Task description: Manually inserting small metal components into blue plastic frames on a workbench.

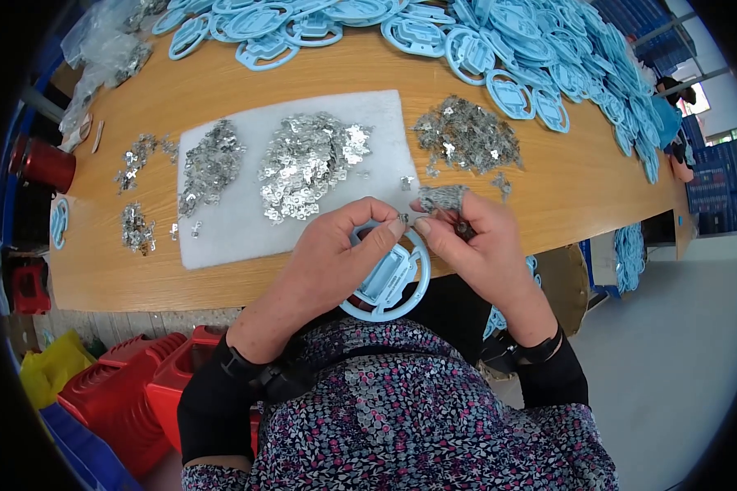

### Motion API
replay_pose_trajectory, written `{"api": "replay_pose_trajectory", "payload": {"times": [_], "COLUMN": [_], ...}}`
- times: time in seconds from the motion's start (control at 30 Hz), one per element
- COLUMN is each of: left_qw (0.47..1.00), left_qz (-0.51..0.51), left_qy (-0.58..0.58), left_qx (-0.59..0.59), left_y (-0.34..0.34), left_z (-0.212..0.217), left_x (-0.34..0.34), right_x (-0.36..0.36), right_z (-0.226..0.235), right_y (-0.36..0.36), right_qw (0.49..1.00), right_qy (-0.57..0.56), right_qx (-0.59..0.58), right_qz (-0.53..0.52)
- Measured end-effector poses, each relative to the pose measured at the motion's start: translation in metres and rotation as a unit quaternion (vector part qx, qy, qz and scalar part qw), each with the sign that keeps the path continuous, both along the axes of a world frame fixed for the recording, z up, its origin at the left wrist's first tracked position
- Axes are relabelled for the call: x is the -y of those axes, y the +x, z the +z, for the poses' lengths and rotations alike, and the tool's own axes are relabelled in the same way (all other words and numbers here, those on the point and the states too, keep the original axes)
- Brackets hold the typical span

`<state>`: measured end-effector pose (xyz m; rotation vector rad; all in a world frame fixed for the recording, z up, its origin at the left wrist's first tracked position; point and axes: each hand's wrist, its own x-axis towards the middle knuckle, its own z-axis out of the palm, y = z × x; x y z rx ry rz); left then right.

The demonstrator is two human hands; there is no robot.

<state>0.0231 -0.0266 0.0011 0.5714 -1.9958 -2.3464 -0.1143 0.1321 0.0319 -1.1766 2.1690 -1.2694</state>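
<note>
Blue frame point(422, 277) apparently in left hand point(336, 252)

This is a workshop or small factory floor. A wooden bench point(123, 284) bears piles of small metal pieces point(311, 168) mid-frame and, along the top and upper right, a great heap of identical light-blue plastic frames point(524, 33). Blue crates point(716, 196) stand stacked at the right edge.
</note>
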Motion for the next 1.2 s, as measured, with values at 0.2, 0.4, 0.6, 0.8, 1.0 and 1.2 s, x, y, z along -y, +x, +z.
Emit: {"api": "replay_pose_trajectory", "payload": {"times": [0.2,0.4,0.6,0.8,1.0,1.2], "left_qw": [0.976,0.959,0.993,0.997,0.991,0.983], "left_qz": [-0.016,-0.041,0.034,0.048,0.052,0.057], "left_qy": [-0.210,-0.268,-0.108,-0.064,-0.127,-0.175], "left_qx": [-0.047,-0.078,-0.023,-0.007,0.000,-0.021], "left_y": [0.000,0.000,-0.001,-0.006,-0.007,-0.008], "left_z": [0.012,0.011,-0.005,-0.007,-0.015,-0.013], "left_x": [0.003,0.008,0.014,0.014,0.012,0.010], "right_x": [0.009,0.012,0.008,0.013,0.015,0.002], "right_z": [0.024,0.025,0.005,-0.011,-0.021,-0.024], "right_y": [-0.014,-0.019,-0.006,0.010,0.016,0.014], "right_qw": [0.986,0.971,0.995,0.999,0.982,0.969], "right_qy": [0.108,0.143,0.049,0.026,0.009,0.024], "right_qx": [0.100,0.155,0.089,-0.045,-0.190,-0.241], "right_qz": [0.079,0.109,0.020,0.005,0.012,0.044]}}
